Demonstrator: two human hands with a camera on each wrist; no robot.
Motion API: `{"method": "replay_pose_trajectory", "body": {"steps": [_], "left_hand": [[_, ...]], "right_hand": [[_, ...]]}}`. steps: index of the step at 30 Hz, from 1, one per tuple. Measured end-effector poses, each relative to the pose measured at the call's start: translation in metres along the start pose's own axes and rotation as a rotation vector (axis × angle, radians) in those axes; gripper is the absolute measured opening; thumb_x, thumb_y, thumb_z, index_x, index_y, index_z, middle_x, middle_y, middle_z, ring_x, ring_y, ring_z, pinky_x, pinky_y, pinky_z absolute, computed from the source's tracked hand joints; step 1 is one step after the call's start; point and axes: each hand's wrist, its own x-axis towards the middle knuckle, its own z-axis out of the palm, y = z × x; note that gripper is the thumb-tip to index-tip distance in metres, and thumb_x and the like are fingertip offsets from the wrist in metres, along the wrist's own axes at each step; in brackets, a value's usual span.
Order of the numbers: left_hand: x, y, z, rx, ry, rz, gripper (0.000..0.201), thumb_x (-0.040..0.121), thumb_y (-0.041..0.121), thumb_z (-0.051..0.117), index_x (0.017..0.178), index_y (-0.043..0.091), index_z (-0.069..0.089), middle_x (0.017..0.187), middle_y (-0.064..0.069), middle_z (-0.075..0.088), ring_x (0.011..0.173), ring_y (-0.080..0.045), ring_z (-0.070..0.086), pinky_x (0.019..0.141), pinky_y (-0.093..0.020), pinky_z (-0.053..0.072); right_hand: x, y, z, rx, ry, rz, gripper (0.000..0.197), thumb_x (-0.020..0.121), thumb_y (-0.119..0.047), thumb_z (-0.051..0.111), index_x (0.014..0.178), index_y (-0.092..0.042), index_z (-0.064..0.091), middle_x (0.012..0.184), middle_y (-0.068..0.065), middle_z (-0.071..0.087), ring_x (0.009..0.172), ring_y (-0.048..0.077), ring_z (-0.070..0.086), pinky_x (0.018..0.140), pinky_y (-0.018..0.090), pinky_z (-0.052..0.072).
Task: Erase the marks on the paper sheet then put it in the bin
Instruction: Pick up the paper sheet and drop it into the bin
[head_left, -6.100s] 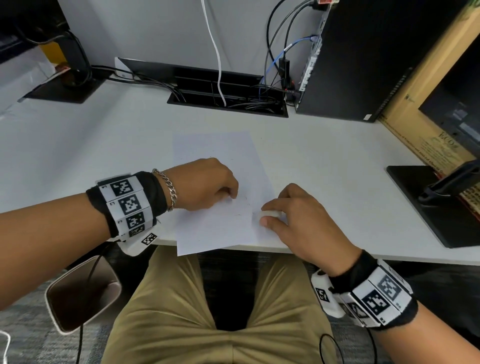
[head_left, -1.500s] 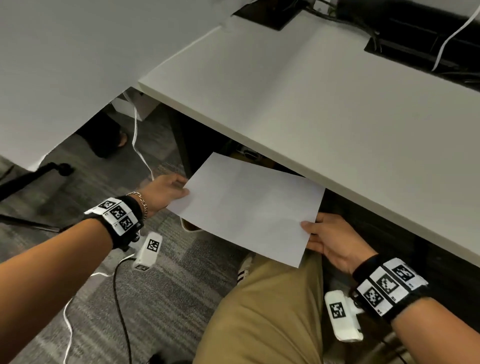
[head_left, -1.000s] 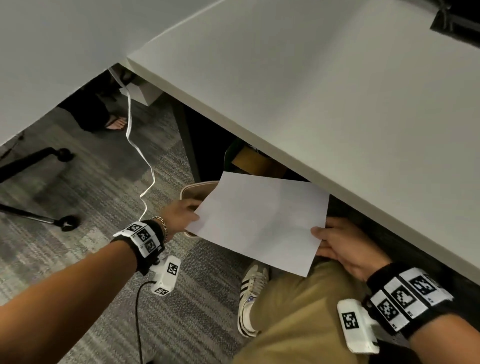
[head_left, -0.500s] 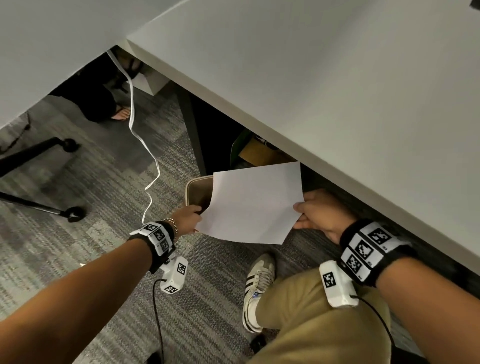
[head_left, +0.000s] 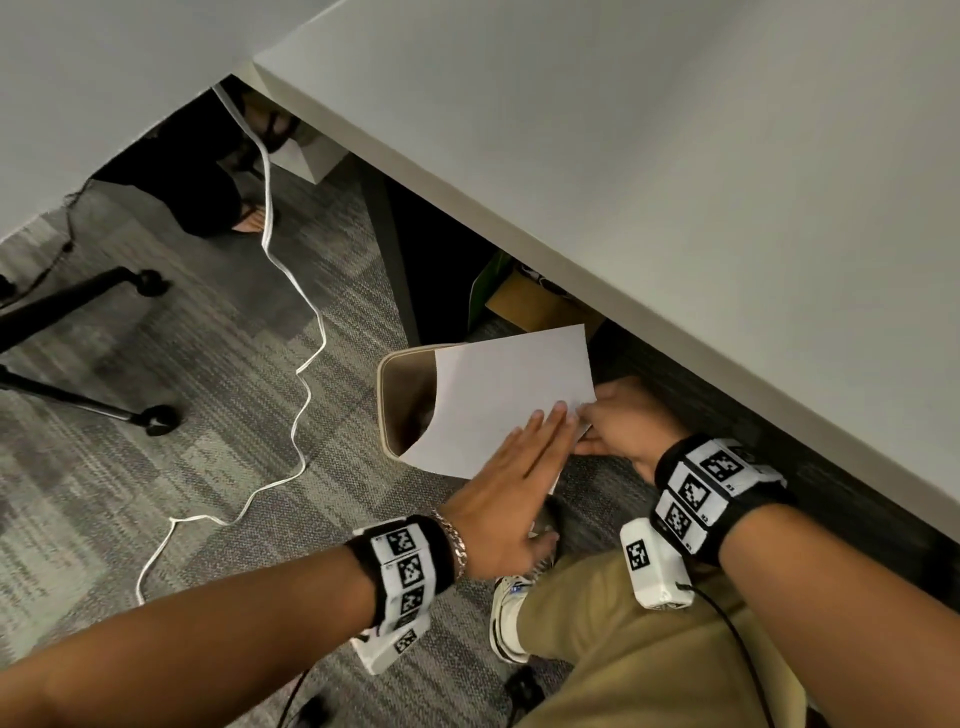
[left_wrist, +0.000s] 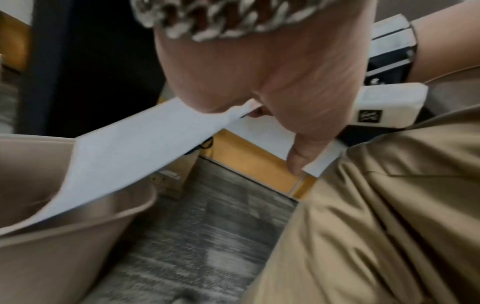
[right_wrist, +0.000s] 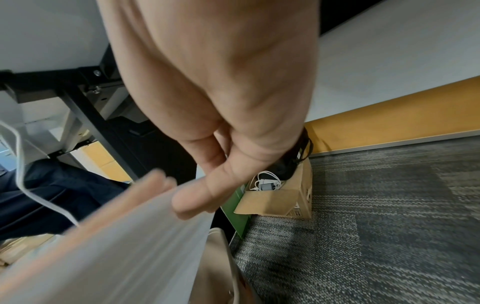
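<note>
We are looking down past the white bench (head_left: 675, 182) at the grey carpet (head_left: 208, 415), where a white cable (head_left: 306, 343) is trailing toward a chair base (head_left: 78, 312). Under the bench a cardboard box (right_wrist: 280, 197) is sitting beside a beige bin (head_left: 395, 395). The paper sheet (head_left: 498, 400) is hanging tilted over the bin, its lower left corner dipping into the opening, not yet dropped in. Our left hand (head_left: 514, 488) is lying flat on the sheet's near edge, fingers straight and pressed together. Our right hand (head_left: 618, 421) is pinching the sheet's right edge, thumb on top and fingers underneath. A chain bracelet (head_left: 457, 540) is circling our left wrist.
</note>
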Motion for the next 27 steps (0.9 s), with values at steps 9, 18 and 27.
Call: {"method": "replay_pose_trajectory", "body": {"steps": [9, 18, 27], "left_hand": [[0.007, -0.074, 0.023, 0.044, -0.079, -0.272, 0.106, 0.091, -0.005, 0.055, 0.166, 0.024, -0.014, 0.173, 0.002, -0.019, 0.161, -0.021, -0.009, 0.130, -0.038, -0.001], [-0.022, -0.138, 0.009, 0.197, -0.249, -0.675, 0.096, 0.104, 0.045, 0.049, 0.164, 0.012, -0.018, 0.169, -0.020, -0.027, 0.158, -0.042, -0.016, 0.130, -0.054, 0.003], [0.005, -0.015, 0.008, 0.093, 0.110, -0.020, 0.109, 0.102, 0.050, 0.058, 0.162, 0.014, -0.025, 0.171, -0.005, -0.029, 0.160, -0.019, -0.020, 0.131, -0.038, -0.001]], "right_hand": [[-0.008, -0.004, 0.001, 0.018, 0.011, -0.033, 0.020, 0.102, 0.001, 0.046, 0.101, -0.006, 0.065, 0.112, 0.017, 0.068, 0.096, 0.025, 0.069, 0.056, 0.021, 0.059], [-0.006, -0.003, 0.003, 0.018, -0.015, -0.005, 0.024, 0.106, -0.007, 0.044, 0.120, -0.001, 0.063, 0.114, 0.020, 0.069, 0.093, 0.030, 0.072, 0.065, 0.031, 0.064], [-0.014, -0.008, 0.017, 0.095, -0.111, 0.053, 0.021, 0.110, -0.022, 0.045, 0.115, -0.013, 0.063, 0.103, 0.014, 0.070, 0.086, 0.029, 0.074, 0.077, 0.041, 0.065]]}}
